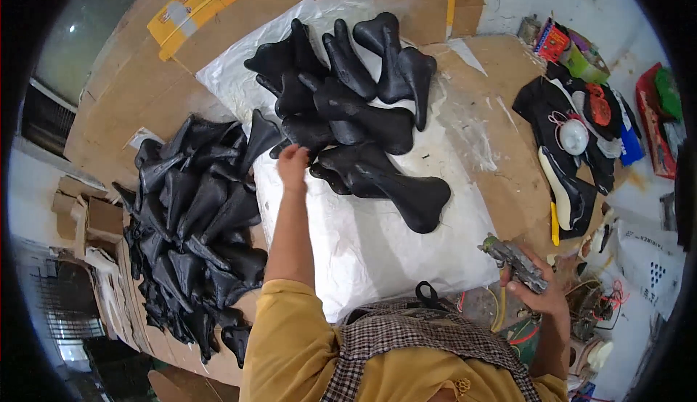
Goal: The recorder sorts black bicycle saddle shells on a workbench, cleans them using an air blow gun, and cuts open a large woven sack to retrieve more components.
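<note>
Head view: black saddles (374, 122) heaped over the far half of a white sheet (348, 257), nearest one slanting, nose toward the far left corner. Left hand (294, 166) is half-curled at one's tip, can't tell if gripping. Right hand (541, 286)'s wrapped round a grey gun-like tool (524, 268). Cardboard (523, 199) underneath, white wall (617, 10) beyond.

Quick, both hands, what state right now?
Left hand: at the near edge of the black saddle-shaped pieces; cannot tell whether its grip is open or closed.
Right hand: closed, holding a grey metallic tool.
</note>
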{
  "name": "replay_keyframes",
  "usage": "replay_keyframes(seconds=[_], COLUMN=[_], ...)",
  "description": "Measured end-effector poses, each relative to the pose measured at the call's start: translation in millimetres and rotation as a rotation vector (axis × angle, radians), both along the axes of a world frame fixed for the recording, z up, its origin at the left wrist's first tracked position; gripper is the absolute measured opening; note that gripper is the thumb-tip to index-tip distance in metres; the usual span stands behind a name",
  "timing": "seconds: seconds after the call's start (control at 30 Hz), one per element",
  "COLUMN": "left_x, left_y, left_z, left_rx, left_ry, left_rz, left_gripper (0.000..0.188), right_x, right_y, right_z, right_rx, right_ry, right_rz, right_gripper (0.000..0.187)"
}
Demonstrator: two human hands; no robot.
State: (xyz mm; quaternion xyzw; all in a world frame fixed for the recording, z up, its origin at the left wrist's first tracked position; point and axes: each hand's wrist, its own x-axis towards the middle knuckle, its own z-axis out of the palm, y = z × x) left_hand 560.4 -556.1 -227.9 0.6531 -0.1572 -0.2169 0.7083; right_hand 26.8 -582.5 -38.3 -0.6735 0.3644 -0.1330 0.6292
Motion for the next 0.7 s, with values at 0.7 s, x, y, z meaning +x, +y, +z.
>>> replay_keyframes(seconds=[0.7], left_x=[189], left_y=[-16], left_z=[-94], left_rx=[-0.443], left_ry=[1.297], left_rz=[0.02], left_gripper=[0.052], right_x=[196], right_y=[-69], right_z=[-41], right_rx=[0.241], right_ry=[0.079], right_rz=[0.025], right_gripper=[0.059])
